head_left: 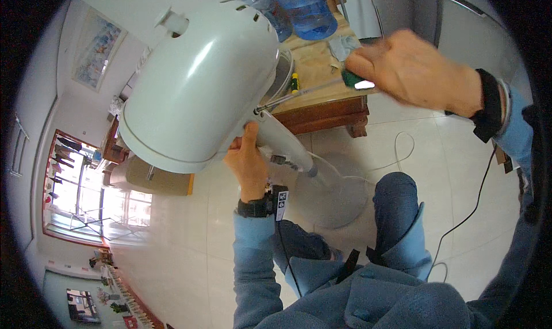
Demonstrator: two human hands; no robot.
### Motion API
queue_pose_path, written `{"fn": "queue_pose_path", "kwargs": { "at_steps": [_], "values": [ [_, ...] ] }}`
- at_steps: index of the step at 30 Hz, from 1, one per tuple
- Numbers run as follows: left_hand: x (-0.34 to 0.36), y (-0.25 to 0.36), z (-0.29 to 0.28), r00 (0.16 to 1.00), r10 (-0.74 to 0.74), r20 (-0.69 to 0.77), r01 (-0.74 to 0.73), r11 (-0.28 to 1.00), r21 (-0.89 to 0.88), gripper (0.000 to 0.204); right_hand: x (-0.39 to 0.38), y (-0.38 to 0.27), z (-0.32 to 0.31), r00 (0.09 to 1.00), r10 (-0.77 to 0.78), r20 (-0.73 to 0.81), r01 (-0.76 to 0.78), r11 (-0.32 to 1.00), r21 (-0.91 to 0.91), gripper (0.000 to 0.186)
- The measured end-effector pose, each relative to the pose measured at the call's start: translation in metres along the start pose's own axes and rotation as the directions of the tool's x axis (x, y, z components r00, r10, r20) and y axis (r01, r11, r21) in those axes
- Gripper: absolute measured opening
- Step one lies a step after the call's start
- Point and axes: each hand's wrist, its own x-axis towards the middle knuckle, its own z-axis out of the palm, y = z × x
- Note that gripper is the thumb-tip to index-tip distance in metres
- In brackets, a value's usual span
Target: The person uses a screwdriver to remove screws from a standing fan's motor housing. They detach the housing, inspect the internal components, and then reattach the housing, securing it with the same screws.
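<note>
A pale standing fan without its blades fills the upper left, its rounded motor housing [201, 87] tilted on the neck [284, 136]. My left hand [248, 165] is against the underside where housing and neck meet, thumb pointing up along the neck; part of its fingers is hidden behind the fan. Closed around the dark green handle of a screwdriver [310, 89], my right hand [417, 73] is on the right. The long metal shaft slants down to the left, its tip at a hole near the top of the neck.
Beyond the fan stands a wooden table [316, 113] with large blue water bottles [310, 12], a round grille [283, 73], a small yellow-and-black tube [295, 83] and crumpled plastic [343, 46]. The fan's round base [330, 199] rests on the tiles near my knees. A white cord [402, 156] trails rightward.
</note>
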Motion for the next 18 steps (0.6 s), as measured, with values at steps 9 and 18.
{"fn": "queue_pose_path", "kwargs": {
  "at_steps": [9, 18],
  "values": [
    [0.001, -0.001, -0.002, 0.998, -0.048, -0.032, 0.049, 0.998, 0.029, 0.013, 0.01, 0.012, -0.01, 0.91, -0.028, 0.414, -0.255, 0.75, 0.611, 0.03],
    [0.003, -0.002, 0.0, 0.999, 0.033, 0.028, -0.029, 0.991, -0.129, 0.016, -0.006, 0.009, 0.009, 0.774, -0.133, 0.619, -0.559, 0.318, 0.766, 0.033]
  ]
}}
